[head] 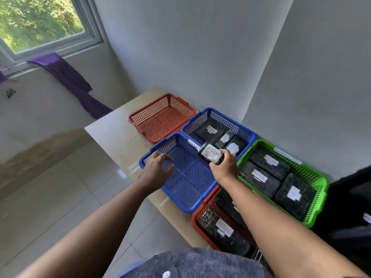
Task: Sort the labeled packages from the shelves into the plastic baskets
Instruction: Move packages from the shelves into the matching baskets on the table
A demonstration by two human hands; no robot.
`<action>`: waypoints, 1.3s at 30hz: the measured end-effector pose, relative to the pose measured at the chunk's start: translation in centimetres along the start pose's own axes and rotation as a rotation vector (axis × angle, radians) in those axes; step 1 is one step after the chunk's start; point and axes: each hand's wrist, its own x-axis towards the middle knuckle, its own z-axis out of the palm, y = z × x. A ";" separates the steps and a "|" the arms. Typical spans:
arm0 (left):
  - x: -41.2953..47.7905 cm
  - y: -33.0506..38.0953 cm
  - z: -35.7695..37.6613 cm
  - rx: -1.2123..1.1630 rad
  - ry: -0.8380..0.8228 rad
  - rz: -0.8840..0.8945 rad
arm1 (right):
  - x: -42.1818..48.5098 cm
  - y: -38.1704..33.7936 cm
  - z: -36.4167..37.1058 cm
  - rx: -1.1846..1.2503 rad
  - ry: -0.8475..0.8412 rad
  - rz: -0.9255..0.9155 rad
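right grip (222, 167) holds labeled package (210, 155); left grip (158, 163) spread over empty blue basket (190, 183)

Grey-white walls (190, 47) meet in a corner behind the desk's far edge. Desk (118, 133): pale wood tone. Window (40, 21) upper left, daylit, green foliage outside. Purple cloth (68, 77) draped from sill. Floor (50, 193): glossy pale tiles.

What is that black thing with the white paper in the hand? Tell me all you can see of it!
It is a small black package, wrapped in what looks like shiny plastic. A white label on top has a handwritten word that seems to read RETURN. The right hand grips its near end, fingers curled round it, holding it tilted above the far edge of the empty blue basket. Nothing else touches it.
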 end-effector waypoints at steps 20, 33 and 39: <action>26.8 -3.5 1.7 0.140 -0.223 0.032 | 16.2 -2.9 5.6 -0.102 -0.020 0.329; 33.6 -5.7 5.1 -0.078 -0.470 -0.039 | 20.0 -4.0 12.5 -0.016 -0.205 0.508; 33.9 -6.8 5.6 -0.133 -0.480 -0.035 | 21.0 -5.0 13.4 0.028 -0.192 0.515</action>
